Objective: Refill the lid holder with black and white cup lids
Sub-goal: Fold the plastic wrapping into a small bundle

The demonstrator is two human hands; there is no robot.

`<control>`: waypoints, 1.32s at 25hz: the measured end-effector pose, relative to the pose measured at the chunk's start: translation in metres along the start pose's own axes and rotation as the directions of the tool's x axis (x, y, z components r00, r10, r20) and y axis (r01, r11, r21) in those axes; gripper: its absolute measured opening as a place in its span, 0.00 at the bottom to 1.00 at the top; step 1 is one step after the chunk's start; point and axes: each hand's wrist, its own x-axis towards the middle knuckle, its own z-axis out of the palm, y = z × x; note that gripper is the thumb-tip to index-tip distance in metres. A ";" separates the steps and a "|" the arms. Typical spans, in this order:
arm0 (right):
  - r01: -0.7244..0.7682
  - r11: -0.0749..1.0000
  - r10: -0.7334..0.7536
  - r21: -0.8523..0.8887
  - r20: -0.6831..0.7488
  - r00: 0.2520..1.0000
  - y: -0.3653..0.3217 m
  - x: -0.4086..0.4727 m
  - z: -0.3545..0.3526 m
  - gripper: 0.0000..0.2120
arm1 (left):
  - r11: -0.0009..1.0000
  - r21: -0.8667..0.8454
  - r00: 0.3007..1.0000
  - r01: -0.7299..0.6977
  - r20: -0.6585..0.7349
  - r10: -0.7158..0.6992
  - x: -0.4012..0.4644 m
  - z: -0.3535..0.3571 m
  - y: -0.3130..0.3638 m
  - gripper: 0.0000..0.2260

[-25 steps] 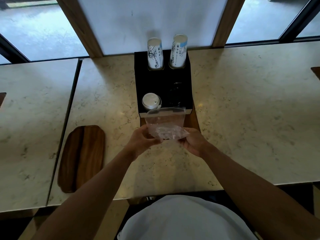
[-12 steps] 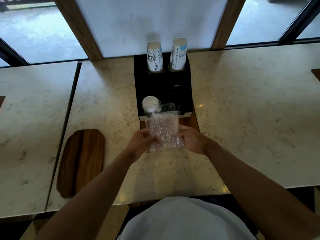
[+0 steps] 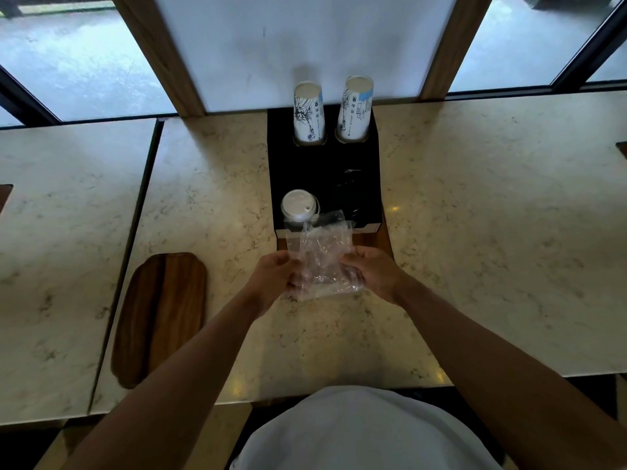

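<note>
A black lid holder (image 3: 281, 171) stands at the back middle of the marble table. A stack of white lids (image 3: 297, 204) fills its front left slot. Black lids (image 3: 351, 191) sit in the front right slot, hard to make out against the dark. Just in front of the holder, my left hand (image 3: 273, 278) and my right hand (image 3: 373, 271) both grip a crumpled clear plastic bag (image 3: 322, 259). The bag looks empty and its top edge overlaps the holder's front.
Two stacks of printed paper cups (image 3: 308, 113) (image 3: 354, 110) stand upside down in the holder's rear slots. A wooden tray (image 3: 159, 317) lies on the table to the left. A wooden board (image 3: 376, 240) sits under the holder. Windows run behind the table.
The bag was stretched flat between my hands a second ago. It now stands crumpled and folded narrower, with my hands closer together around it.
</note>
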 end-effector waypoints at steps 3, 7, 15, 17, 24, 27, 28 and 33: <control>0.000 0.997 -0.004 -0.073 -0.049 0.999 0.001 0.004 0.003 0.19 | 1.000 0.013 1.000 0.003 0.019 -0.004 0.000 0.003 0.002 0.08; -0.049 0.998 0.047 0.035 0.049 0.998 0.001 0.006 0.000 0.10 | 0.999 0.042 1.000 0.015 -0.016 -0.014 0.003 0.002 0.001 0.04; -0.152 0.848 0.032 0.507 0.239 0.971 -0.004 0.006 -0.005 0.21 | 0.926 -0.332 0.982 0.179 0.121 -0.146 0.008 -0.002 0.013 0.16; -0.161 0.793 -0.005 0.587 0.270 0.963 -0.004 0.004 -0.006 0.22 | 0.859 -0.448 0.967 0.247 0.174 -0.187 0.008 -0.003 0.013 0.18; -0.236 0.650 0.019 0.723 0.295 0.955 -0.002 0.005 -0.008 0.20 | 0.679 -0.657 0.944 0.328 0.252 -0.213 0.006 -0.001 0.016 0.16; -0.294 0.647 0.064 0.704 0.334 0.940 -0.009 0.006 -0.009 0.21 | 0.640 -0.682 0.935 0.353 0.292 -0.204 0.005 -0.004 0.016 0.16; -0.316 0.678 0.106 0.664 0.337 0.936 -0.012 0.007 -0.010 0.22 | 0.660 -0.661 0.932 0.357 0.297 -0.207 0.005 -0.004 0.016 0.17; -0.397 0.857 0.322 0.329 0.260 0.910 -0.017 0.006 -0.006 0.21 | 0.880 -0.244 0.904 0.407 0.243 -0.351 0.011 -0.003 0.013 0.18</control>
